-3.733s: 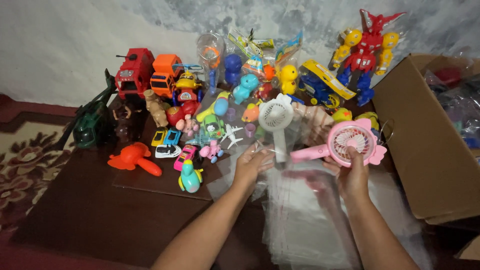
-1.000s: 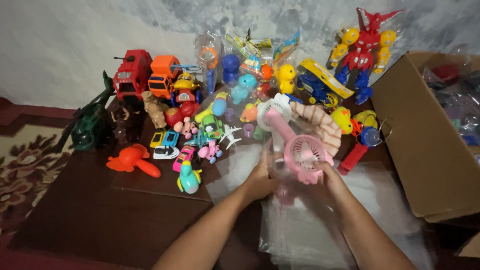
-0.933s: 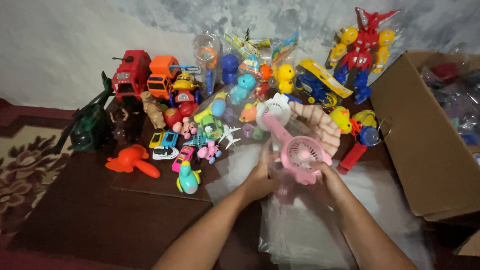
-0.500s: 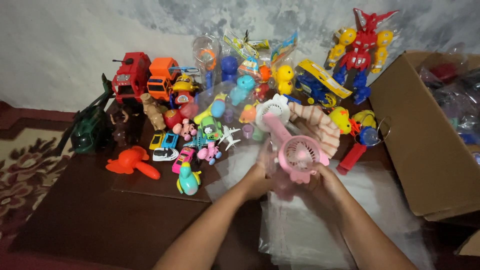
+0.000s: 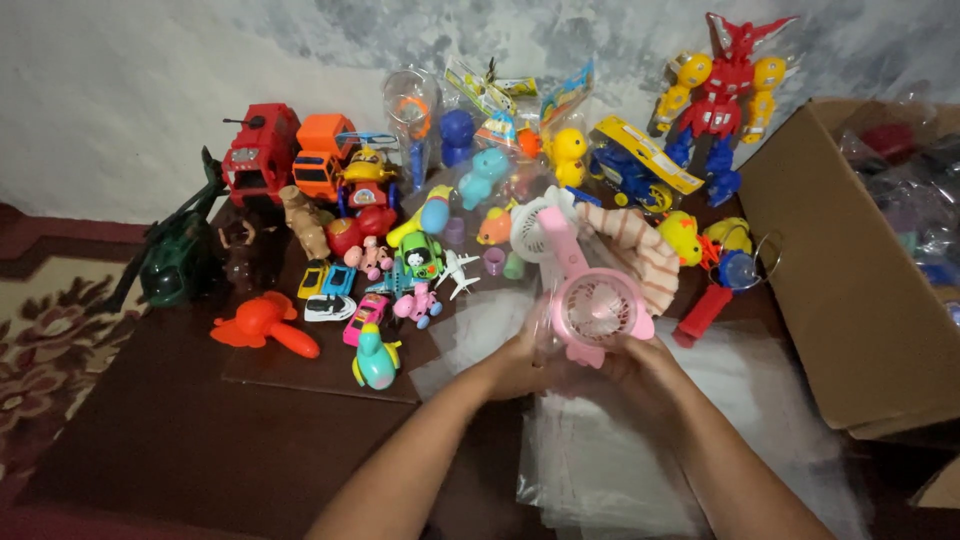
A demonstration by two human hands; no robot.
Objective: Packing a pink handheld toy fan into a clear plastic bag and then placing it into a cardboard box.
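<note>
Dark table (image 5: 150, 450) w/ toys: both hands, left hand (image 5: 525, 360) & right hand (image 5: 640, 362), fingers gripping pink fan (image 5: 595, 305).

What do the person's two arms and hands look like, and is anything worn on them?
Both forearms are bare up to the picture's bottom edge: no sleeves, gloves or watch show. The left hand and the right hand show no rings, though the fingers are partly hidden.

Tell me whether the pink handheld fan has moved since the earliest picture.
Yes. The pink handheld fan has shifted left, away from the cardboard box, and now sits between the left hand and right hand.
</note>
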